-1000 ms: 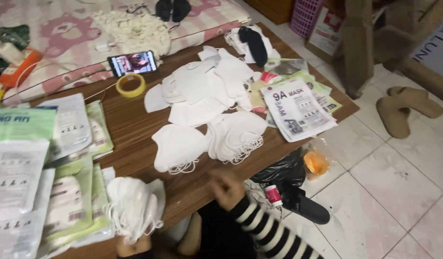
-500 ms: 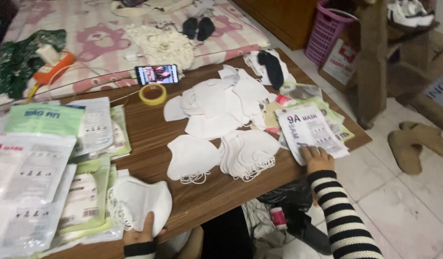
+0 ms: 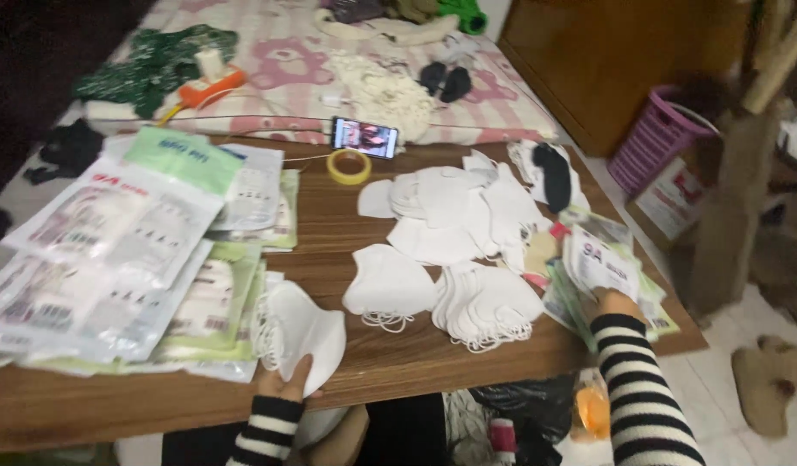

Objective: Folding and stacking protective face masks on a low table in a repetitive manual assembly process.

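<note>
Here, right hand (image 3: 618, 304) lifts a white pouch (image 3: 599, 267); green-white packages (image 3: 148, 250) left.

Matt cloth masks (image 3: 299, 332), seemingly glossy plastic packets (image 3: 599, 267), grained wood table (image 3: 329, 224).

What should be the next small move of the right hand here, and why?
Probably lift the top packet off the pile at the table's right edge. The right hand already grips it there, while the left hand rests on a stack of white masks at the near edge.
</note>
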